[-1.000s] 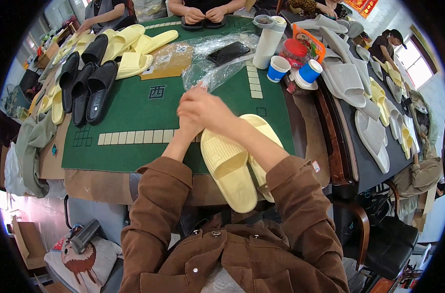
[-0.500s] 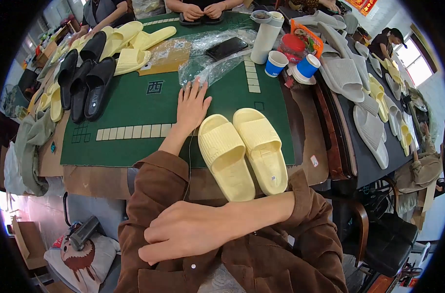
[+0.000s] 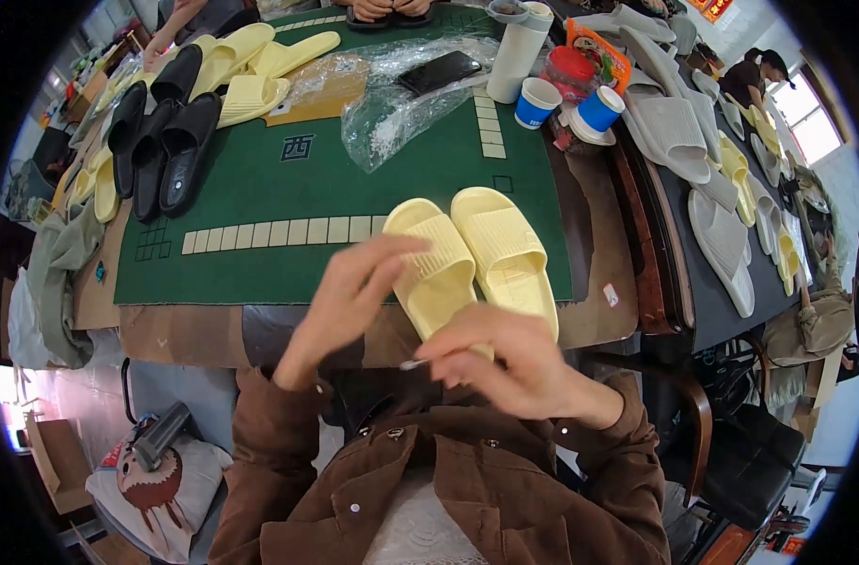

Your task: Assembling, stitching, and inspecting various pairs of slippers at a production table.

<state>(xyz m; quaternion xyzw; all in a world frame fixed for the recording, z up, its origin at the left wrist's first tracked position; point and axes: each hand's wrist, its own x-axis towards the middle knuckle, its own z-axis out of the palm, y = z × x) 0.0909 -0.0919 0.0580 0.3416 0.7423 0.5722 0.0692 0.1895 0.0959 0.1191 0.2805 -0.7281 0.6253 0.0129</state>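
- Fingertips of the right hand are closed in a pinch on a small slim thing, its shiny tip jutting toward nine o'clock; what it is, I cannot tell. This hand hovers at the slippers' six o'clock, hiding the heel of the left one.
- At nine o'clock from the pair, the left hand is half open, fingers loosely curled, no hold on anything visible. Its fingertips overlap the strap of the left yellow slipper — touching or just above, I cannot tell.
- Beside it lies the right yellow slipper; both sit soles down at the near edge of the counter, toes toward twelve o'clock.
- Handling, as I judge it: light, foamy, springy under a squeeze, hard to break, perhaps a little slick on the smooth footbed. The strap's arch or the sole's side edges should give the best hold.
- Looks: pale butter yellow, thick-soled, rounded at the toe, one wide ribbed strap across each, faint raised marks on the footbed.
- Beneath their front parts spreads a green mat with a border of pale tiles.
- Farther off, taking the pair as the clock's centre: black slippers at ten o'clock, grey slippers at two, paper cups at one, and a phone on clear plastic film near twelve.
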